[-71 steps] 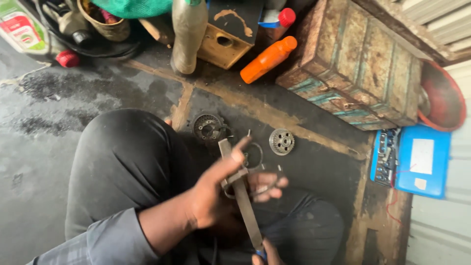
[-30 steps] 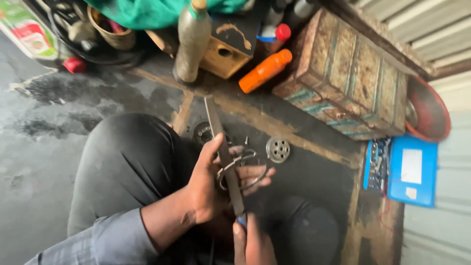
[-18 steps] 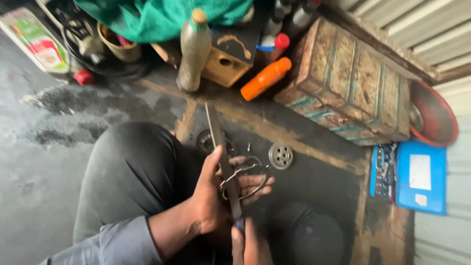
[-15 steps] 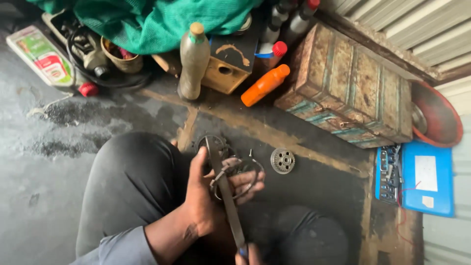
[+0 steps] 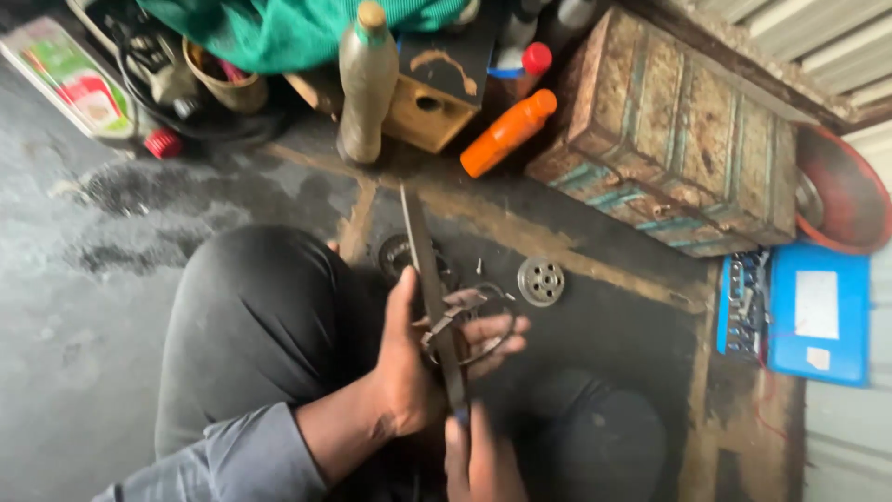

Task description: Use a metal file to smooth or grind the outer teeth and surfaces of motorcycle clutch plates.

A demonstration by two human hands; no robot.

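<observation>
Metal file across ring, fingers curled.

Left hand palm-up, fingers half-curled; right hand low, fingers closed.

Orange bottle, rusty tin box, blue box.

Dim, soft daylight fills the scene, brightest along the pale right edge. Shadows are weak and diffuse. Slight motion blur softens the hands and fine detail.
</observation>
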